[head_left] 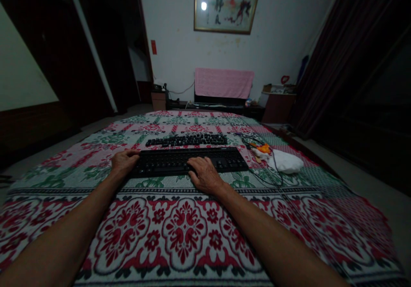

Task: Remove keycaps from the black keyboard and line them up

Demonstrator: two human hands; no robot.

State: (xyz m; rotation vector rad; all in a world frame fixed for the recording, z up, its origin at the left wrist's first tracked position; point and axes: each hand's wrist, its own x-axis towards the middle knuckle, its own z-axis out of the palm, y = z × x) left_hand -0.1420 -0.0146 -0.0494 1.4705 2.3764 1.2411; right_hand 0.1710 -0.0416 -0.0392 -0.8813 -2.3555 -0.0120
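Observation:
A black computer keyboard lies flat on the patterned bedspread, its long side across my view. My left hand grips its left end, fingers over the top corner. Over the keys right of the middle rests my right hand, fingers bent and pressed together at the tips; whatever is between them is hidden. Just behind the keyboard, many loose black keycaps lie in a long band. A black cable loops over the bedspread to the right of the keyboard.
Right of the keyboard lie a white cloth or bag and a small orange item. The bedspread covers the bed. Beyond its far edge stand a screen under a pink towel and a cabinet.

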